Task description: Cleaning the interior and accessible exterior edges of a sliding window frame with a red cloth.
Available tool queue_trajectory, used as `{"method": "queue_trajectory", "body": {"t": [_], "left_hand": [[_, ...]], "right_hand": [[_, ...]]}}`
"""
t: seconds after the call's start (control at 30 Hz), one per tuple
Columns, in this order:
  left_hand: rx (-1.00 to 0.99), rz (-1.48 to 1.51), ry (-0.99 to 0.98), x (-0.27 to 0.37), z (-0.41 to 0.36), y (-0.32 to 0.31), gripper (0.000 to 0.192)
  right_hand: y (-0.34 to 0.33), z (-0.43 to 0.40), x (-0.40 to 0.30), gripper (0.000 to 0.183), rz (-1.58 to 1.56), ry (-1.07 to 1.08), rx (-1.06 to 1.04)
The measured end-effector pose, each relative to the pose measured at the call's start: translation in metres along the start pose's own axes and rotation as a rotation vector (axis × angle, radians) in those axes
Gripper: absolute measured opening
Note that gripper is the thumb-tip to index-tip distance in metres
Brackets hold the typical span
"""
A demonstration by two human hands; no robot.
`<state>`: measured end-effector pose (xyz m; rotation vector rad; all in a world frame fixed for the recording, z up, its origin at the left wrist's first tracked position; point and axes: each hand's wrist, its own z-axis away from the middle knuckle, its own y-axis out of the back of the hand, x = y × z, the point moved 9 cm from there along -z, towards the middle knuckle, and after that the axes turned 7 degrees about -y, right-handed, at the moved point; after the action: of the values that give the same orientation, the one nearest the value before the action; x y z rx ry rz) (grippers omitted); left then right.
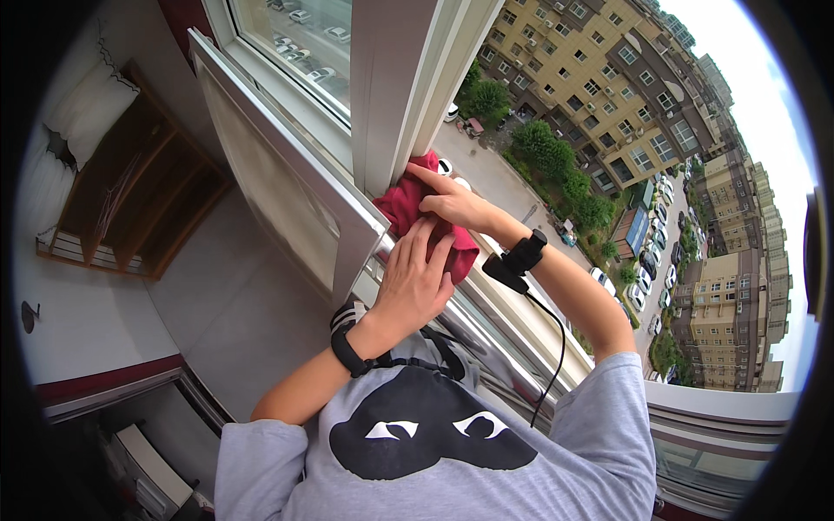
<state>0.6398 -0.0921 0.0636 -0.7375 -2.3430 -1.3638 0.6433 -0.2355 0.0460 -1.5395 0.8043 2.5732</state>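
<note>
A crumpled dark red cloth (464, 251) lies bunched on the sill track at the foot of a white window post (391, 98). My left hand (417, 280) rests over its near part, fingers spread and pressed down on the fabric. Farther along, my right hand (456, 203) holds the cloth into the corner by the post, index finger stretched along it and the other fingers bent. Part of the cloth is hidden under both hands. Black straps circle both wrists, and the right one carries a black device (515, 260) with a cable (561, 338) hanging from it.
A white-framed panel (287, 130) stands swung inward left of my hands. A shiny metal rail (482, 345) runs along the sill before my body. Through the open window, parked cars (645, 280) and apartment buildings (606, 71) appear far below. Wooden shelving (140, 208) stands indoors.
</note>
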Motion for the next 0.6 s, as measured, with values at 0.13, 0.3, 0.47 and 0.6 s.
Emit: {"method": "queue_trajectory", "body": {"t": [0.13, 0.3, 0.47, 0.6], "left_hand": [[0.003, -0.001, -0.031, 0.002, -0.004, 0.005, 0.064], [0.036, -0.088, -0.019, -0.002, -0.006, 0.000, 0.069], [0.027, -0.105, -0.071, -0.003, -0.007, 0.000, 0.070], [0.025, -0.101, -0.052, -0.003, -0.007, -0.002, 0.066]], "right_hand": [[0.003, -0.016, 0.009, 0.081, 0.105, 0.111, 0.059], [-0.007, -0.030, -0.013, 0.076, 0.256, 0.013, -0.082], [-0.004, -0.053, -0.018, 0.046, 0.711, -0.032, 0.075], [-0.004, -0.047, -0.014, 0.042, 0.724, -0.008, 0.078]]}}
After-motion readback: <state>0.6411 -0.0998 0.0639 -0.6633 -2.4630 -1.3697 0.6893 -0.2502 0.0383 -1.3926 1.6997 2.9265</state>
